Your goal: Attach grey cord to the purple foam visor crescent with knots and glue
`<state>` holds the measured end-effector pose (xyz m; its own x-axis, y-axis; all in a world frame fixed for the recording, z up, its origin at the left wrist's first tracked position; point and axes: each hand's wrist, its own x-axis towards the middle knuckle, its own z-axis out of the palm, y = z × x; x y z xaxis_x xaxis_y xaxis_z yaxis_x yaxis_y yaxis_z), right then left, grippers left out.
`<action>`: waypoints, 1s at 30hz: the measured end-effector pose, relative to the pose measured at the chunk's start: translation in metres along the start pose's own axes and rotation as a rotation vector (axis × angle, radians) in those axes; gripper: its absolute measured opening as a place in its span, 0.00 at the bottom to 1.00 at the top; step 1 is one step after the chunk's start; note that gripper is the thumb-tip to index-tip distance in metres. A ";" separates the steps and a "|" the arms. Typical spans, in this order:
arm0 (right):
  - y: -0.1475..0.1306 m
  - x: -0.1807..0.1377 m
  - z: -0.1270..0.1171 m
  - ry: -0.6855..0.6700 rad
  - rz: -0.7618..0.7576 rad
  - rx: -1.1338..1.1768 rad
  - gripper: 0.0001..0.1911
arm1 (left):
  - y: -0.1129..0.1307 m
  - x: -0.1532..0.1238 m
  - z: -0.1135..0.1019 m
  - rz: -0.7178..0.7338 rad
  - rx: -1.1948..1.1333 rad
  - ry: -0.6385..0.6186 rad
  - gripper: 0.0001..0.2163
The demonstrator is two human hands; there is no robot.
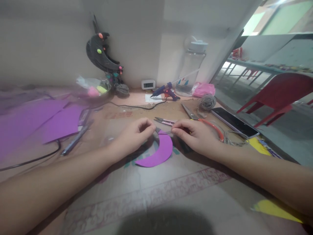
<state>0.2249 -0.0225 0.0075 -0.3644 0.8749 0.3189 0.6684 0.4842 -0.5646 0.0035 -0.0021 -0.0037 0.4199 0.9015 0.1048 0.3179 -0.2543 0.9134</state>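
Observation:
A purple crescent of foam sheet (160,151) lies on the table between my hands. My left hand (135,133) is curled, its fingertips pinched at the crescent's upper tip. My right hand (194,135) is also closed in a pinch at that tip, where a thin thread or wire seems to run between the fingers. What the fingers hold is too small to name. Small scissors (163,121) lie just behind my hands.
Orange-handled scissors (205,123), a ball of twine (207,101), a phone (234,122) and a blue glue gun (165,91) with its cable lie behind. Purple sheets (49,120) and a pen (74,140) lie left. A water bottle (192,67), a small clock (148,84), a black crescent ornament (101,55) stand by the wall.

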 end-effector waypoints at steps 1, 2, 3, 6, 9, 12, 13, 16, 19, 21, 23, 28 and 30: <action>0.001 0.001 0.001 -0.004 0.022 0.006 0.11 | 0.000 0.000 0.000 -0.015 -0.025 0.007 0.10; 0.002 0.001 0.001 -0.008 0.040 0.014 0.10 | 0.000 0.001 0.000 -0.026 -0.041 0.013 0.10; 0.003 0.002 0.002 -0.012 0.055 0.022 0.10 | 0.000 0.001 0.000 -0.031 -0.048 0.016 0.10; 0.003 0.003 0.002 -0.018 0.098 0.037 0.09 | -0.001 0.002 0.000 -0.025 -0.059 0.009 0.09; 0.003 0.005 0.001 0.002 0.135 0.054 0.10 | -0.002 0.001 0.000 -0.006 -0.053 -0.032 0.09; 0.003 0.005 0.001 0.008 0.166 0.071 0.10 | -0.003 0.000 0.000 0.013 -0.020 -0.074 0.09; 0.003 0.006 0.001 0.005 0.172 0.075 0.10 | -0.003 0.000 0.000 0.019 -0.006 -0.082 0.09; 0.003 0.006 0.001 -0.001 0.178 0.078 0.10 | -0.003 0.000 0.000 0.023 0.008 -0.100 0.09; 0.002 0.006 0.001 -0.008 0.172 0.077 0.10 | -0.002 -0.001 0.001 0.011 -0.016 -0.127 0.09; 0.001 0.006 0.001 -0.007 0.167 0.078 0.10 | -0.002 -0.001 0.001 0.011 -0.029 -0.140 0.08; 0.001 0.006 0.000 -0.007 0.162 0.076 0.10 | -0.001 -0.002 0.001 0.013 -0.036 -0.149 0.08; 0.000 0.006 0.001 -0.017 0.163 0.083 0.10 | 0.000 -0.003 0.002 0.001 -0.010 -0.173 0.08; 0.000 0.006 0.001 -0.023 0.163 0.093 0.10 | 0.000 -0.004 0.001 -0.005 0.013 -0.185 0.08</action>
<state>0.2221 -0.0175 0.0081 -0.2718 0.9412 0.2008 0.6574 0.3339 -0.6756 0.0033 -0.0059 -0.0044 0.5669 0.8234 0.0252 0.3308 -0.2555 0.9085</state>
